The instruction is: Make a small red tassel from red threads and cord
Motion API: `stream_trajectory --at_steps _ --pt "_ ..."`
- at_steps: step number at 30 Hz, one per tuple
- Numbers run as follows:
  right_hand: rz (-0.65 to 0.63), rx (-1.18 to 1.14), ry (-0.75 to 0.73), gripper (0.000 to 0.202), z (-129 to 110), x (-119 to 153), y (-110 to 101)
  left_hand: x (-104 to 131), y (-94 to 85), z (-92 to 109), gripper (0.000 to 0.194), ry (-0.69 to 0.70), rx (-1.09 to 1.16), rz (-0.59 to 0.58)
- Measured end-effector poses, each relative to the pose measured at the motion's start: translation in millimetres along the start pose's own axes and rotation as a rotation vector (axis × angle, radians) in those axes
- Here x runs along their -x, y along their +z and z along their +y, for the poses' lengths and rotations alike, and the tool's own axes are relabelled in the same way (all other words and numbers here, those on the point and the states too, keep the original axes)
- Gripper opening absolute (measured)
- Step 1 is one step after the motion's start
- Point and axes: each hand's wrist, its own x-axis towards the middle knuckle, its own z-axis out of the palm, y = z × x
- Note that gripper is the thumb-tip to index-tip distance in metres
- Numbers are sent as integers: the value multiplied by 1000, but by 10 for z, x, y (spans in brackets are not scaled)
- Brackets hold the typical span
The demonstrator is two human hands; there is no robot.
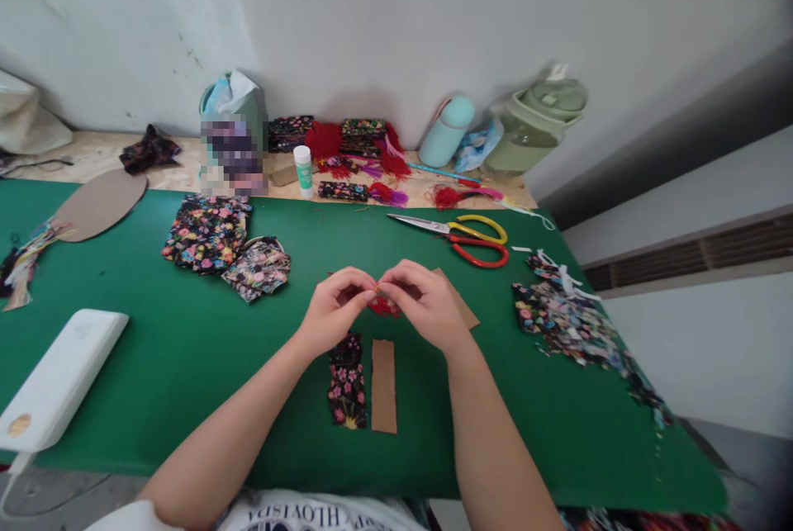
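Note:
My left hand (338,308) and my right hand (427,304) meet over the middle of the green mat, thumbs and forefingers pinched together. Between the fingertips is a small red piece (385,306) that looks like thread or cord; the fingers hide most of it. Below my hands lie a black floral fabric strip (347,391) and a narrow brown cardboard strip (383,386), side by side. Another cardboard piece (462,304) shows partly from behind my right hand.
Scissors (458,232) with yellow and red handles lie beyond my hands. Stacked floral fabric (207,232) is at left, fabric scraps (570,320) at right. A glue stick (303,173), red tassels (391,153) and a turquoise bottle (446,132) line the back. A white power bank (65,378) sits front left.

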Motion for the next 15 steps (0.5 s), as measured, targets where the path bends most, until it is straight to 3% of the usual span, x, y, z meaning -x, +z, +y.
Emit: stream_trajectory --at_steps 6,15 --pt "-28 124 -9 19 -25 4 15 4 7 -19 18 24 -43 -2" --pt "29 -6 80 16 10 4 32 -8 13 -12 22 -48 86 22"
